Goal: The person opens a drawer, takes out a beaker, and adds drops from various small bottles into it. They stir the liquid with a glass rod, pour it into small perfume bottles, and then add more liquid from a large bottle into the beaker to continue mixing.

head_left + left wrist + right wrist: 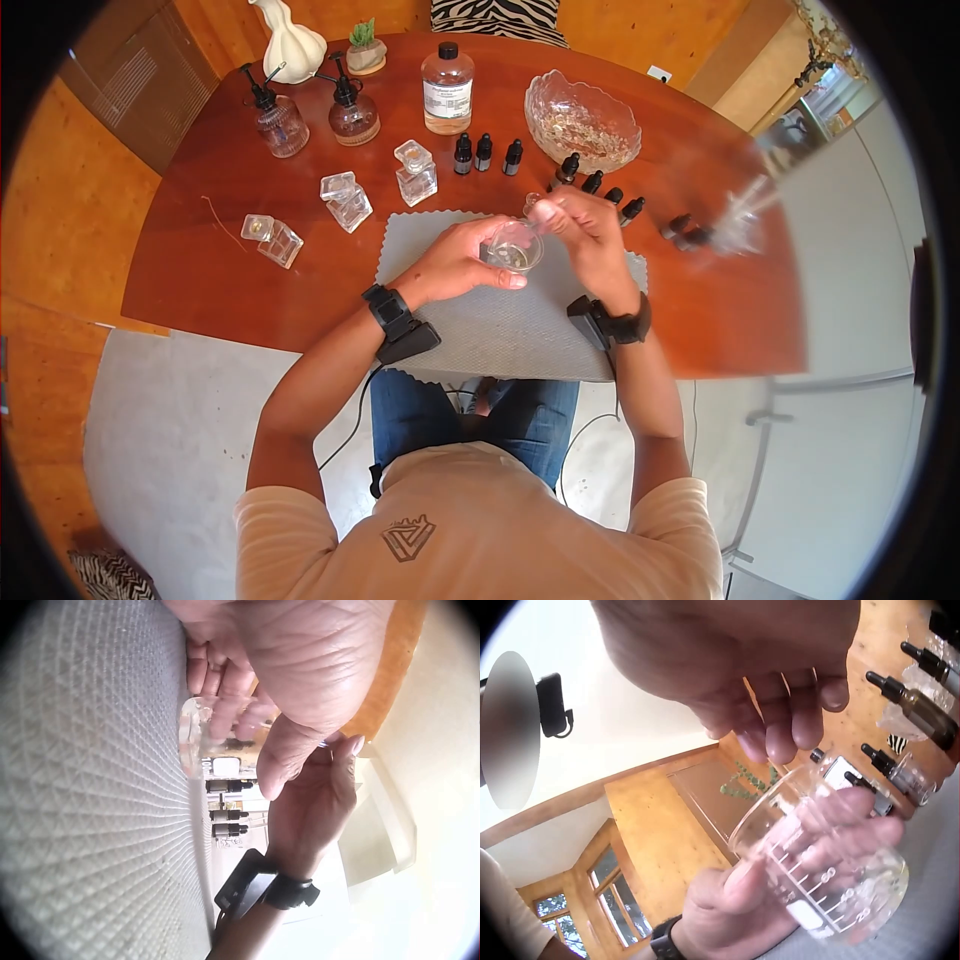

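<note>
My left hand (452, 264) grips a clear glass beaker (514, 254) from its left side, thumb and fingers around the wall. White graduation marks show on the beaker (829, 881) in the right wrist view, and a little clear liquid lies at its bottom. Over the beaker's right rim is my right hand (590, 238), fingers bent and thumb against the forefinger. A small clear thing (532, 201) shows at those fingertips; I cannot tell its kind. Beneath both hands lies a grey textured mat (500, 335).
Several black-capped dropper bottles (484, 155) stand behind the mat, others to its right. Further back are a large labelled bottle (447, 100), a glass bowl (580, 115) and two pump bottles (354, 115). Square glass bottles (347, 203) stand at left.
</note>
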Available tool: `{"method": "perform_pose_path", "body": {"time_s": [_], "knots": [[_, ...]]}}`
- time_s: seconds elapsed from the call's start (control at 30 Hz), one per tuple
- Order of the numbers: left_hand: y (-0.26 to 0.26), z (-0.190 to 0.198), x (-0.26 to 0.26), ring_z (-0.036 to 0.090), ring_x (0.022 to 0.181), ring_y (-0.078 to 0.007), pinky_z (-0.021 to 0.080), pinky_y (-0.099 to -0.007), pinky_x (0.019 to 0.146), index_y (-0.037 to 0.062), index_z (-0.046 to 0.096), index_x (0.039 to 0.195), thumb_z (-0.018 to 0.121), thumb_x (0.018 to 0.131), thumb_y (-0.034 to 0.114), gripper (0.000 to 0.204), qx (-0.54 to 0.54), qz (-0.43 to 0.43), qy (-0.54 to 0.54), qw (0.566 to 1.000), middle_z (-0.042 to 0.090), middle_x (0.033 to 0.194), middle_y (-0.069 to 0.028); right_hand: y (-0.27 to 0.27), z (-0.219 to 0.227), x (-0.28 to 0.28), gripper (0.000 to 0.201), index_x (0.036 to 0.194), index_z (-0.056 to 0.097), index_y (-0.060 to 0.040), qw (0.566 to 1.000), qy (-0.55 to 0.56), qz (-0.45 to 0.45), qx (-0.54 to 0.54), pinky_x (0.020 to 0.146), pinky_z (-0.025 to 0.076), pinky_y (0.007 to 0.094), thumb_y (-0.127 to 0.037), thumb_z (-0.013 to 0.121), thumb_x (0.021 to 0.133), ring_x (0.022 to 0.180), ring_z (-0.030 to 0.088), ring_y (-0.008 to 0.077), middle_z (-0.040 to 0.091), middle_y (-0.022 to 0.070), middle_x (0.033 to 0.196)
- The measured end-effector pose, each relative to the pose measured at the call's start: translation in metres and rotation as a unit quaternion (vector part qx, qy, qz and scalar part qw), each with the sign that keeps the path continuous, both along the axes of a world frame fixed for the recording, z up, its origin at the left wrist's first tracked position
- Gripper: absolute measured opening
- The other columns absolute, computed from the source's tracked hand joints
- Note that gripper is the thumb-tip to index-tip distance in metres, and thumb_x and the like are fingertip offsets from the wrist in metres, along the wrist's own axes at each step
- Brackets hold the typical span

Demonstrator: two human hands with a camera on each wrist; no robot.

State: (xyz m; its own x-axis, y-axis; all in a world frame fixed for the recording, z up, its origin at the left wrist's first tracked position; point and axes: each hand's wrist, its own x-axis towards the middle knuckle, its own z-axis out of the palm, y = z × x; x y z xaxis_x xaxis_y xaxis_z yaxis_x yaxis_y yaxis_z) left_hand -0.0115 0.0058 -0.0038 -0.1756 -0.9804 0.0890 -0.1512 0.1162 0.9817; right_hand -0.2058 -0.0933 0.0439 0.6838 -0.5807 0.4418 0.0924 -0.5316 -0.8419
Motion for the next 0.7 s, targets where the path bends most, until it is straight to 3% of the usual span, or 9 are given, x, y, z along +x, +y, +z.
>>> {"method": "perform_pose_path", "body": {"time_s": [0.1, 0.2, 0.3, 0.4, 0.5, 0.6, 0.7], "knots": [[0.001, -0.002, 0.000, 0.062, 0.121, -0.0207, 0.047, -0.0362, 0.106, 0.0039, 0.063, 0.133, 0.089, 0.078, 0.020, 0.063, -0.017, 0.009, -0.007, 1.000, 0.069, 0.126, -0.0094, -0.005, 0.005, -0.010, 0.029, 0.084, 0.066, 0.0045, 0.996, 0.040, 0.001, 0.082, 0.064, 0.044, 0.0309, -0.017, 0.064, 0.104, 0.071, 0.054, 0.0123, 0.060, 0.0070, 0.076], [0.000, 0.001, 0.000, 0.062, 0.122, -0.0204, 0.047, -0.0361, 0.106, 0.0036, 0.063, 0.133, 0.089, 0.078, 0.020, 0.063, -0.010, -0.001, -0.001, 1.000, 0.069, 0.126, -0.0092, 0.001, 0.000, 0.000, 0.030, 0.082, 0.066, 0.0042, 0.997, 0.013, 0.065, 0.037, 0.062, 0.042, 0.0310, -0.017, 0.064, 0.104, 0.069, 0.052, 0.0119, 0.058, 0.0059, 0.073], [0.000, 0.001, 0.000, 0.062, 0.121, -0.0199, 0.047, -0.0360, 0.106, 0.0034, 0.063, 0.132, 0.089, 0.078, 0.020, 0.062, -0.003, -0.001, -0.007, 1.000, 0.069, 0.127, -0.0089, 0.003, -0.005, 0.007, 0.031, 0.082, 0.065, 0.0038, 0.998, -0.038, -0.016, -0.047, 0.061, 0.041, 0.0311, -0.018, 0.063, 0.104, 0.068, 0.050, 0.0110, 0.056, 0.0049, 0.073], [0.001, 0.000, -0.001, 0.062, 0.120, -0.0195, 0.047, -0.0360, 0.105, 0.0031, 0.063, 0.132, 0.089, 0.078, 0.020, 0.062, -0.013, 0.007, -0.002, 1.000, 0.068, 0.127, -0.0084, -0.005, 0.001, -0.006, 0.029, 0.084, 0.065, 0.0050, 0.999, 0.018, 0.005, 0.029, 0.061, 0.042, 0.0319, -0.017, 0.064, 0.103, 0.068, 0.051, 0.0131, 0.057, 0.0065, 0.073], [0.000, 0.002, 0.000, 0.063, 0.119, -0.0195, 0.048, -0.0362, 0.104, 0.0027, 0.063, 0.132, 0.089, 0.078, 0.020, 0.063, -0.007, -0.003, -0.003, 1.000, 0.068, 0.126, -0.0082, 0.002, 0.001, -0.001, 0.029, 0.085, 0.065, 0.0052, 0.995, 0.004, 0.076, 0.068, 0.061, 0.042, 0.0323, -0.018, 0.066, 0.102, 0.067, 0.050, 0.0138, 0.056, 0.0081, 0.073], [0.000, 0.002, 0.000, 0.063, 0.118, -0.0196, 0.048, -0.0361, 0.103, 0.0023, 0.062, 0.132, 0.089, 0.078, 0.020, 0.063, -0.002, 0.003, -0.011, 1.000, 0.069, 0.125, -0.0084, 0.004, -0.005, 0.007, 0.029, 0.085, 0.065, 0.0054, 0.998, -0.033, -0.017, -0.050, 0.061, 0.042, 0.0325, -0.018, 0.065, 0.103, 0.065, 0.050, 0.0149, 0.056, 0.0090, 0.073], [0.001, 0.000, -0.001, 0.063, 0.117, -0.0194, 0.048, -0.0355, 0.103, 0.0020, 0.062, 0.132, 0.089, 0.078, 0.020, 0.063, -0.022, 0.014, -0.019, 0.999, 0.068, 0.125, -0.0083, -0.005, -0.001, -0.005, 0.029, 0.086, 0.066, 0.0050, 1.000, 0.031, -0.003, 0.004, 0.060, 0.041, 0.0336, -0.018, 0.064, 0.103, 0.064, 0.050, 0.0155, 0.055, 0.0095, 0.071]]}}
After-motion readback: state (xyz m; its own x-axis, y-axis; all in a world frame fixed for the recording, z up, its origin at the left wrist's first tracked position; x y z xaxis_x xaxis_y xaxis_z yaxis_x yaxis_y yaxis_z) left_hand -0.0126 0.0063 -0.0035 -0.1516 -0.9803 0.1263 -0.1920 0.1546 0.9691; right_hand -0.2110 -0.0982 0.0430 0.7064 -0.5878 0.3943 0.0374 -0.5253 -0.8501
